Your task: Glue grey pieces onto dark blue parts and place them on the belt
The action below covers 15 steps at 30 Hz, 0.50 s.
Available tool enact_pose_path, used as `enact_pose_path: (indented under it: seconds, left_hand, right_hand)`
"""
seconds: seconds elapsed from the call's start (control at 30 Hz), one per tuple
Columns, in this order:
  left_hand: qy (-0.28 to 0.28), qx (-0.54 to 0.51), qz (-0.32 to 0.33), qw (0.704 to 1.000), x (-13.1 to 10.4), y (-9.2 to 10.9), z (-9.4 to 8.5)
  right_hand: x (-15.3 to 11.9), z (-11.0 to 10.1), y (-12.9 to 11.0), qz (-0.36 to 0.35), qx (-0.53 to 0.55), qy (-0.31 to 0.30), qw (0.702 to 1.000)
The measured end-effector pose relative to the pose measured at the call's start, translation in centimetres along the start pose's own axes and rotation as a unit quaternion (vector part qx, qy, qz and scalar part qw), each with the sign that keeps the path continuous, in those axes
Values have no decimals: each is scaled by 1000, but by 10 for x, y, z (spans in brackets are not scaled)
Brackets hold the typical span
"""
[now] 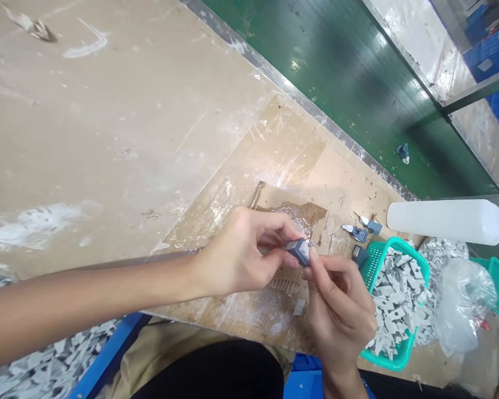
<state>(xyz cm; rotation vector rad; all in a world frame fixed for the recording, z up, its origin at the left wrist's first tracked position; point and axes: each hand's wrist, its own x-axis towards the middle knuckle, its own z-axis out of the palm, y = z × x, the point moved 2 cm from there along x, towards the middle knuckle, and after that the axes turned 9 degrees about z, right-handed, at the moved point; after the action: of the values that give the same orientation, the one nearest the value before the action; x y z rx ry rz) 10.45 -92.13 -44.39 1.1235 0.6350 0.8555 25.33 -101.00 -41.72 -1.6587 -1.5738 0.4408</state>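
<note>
Between thumb and fingers, my left hand (245,249) pinches a small dark blue-grey plastic part (298,250) with a lighter grey face. My right hand (341,299) meets it from the right, thumb and fingertips pressed together at the part's edge. A tiny shiny metal bit shows just above the right fingertips; its kind is too small to tell. Both hands are over a worn cardboard piece (291,208) on the bench. Right of them lie similar dark parts with white tips (355,233), and another dark part (360,255) rests against the green basket.
A green basket (401,363) holds many light grey pieces. Behind it are a clear plastic bag (466,299) and a white bottle (444,221) lying sideways. A green conveyor belt (336,72) runs past the bench (87,138), carrying one part (403,153). A blue bin (108,354) of grey pieces stands lower left.
</note>
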Motion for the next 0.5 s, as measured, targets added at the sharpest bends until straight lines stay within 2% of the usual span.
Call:
enact_pose_path:
  seconds: [0.33,0.43,0.5]
  left_hand:
    - [14,28,-24,999,7,3,-8]
    - [6,36,-34,999,10,0,-9]
    - [-5,8,-44,999,11,-1,-9]
  right_hand:
    - [10,13,-9,-8,2,-17,1000]
    - [20,11,-10,-19,-18,-47,999]
    - [28,4,-10,-12,-23,-89,996]
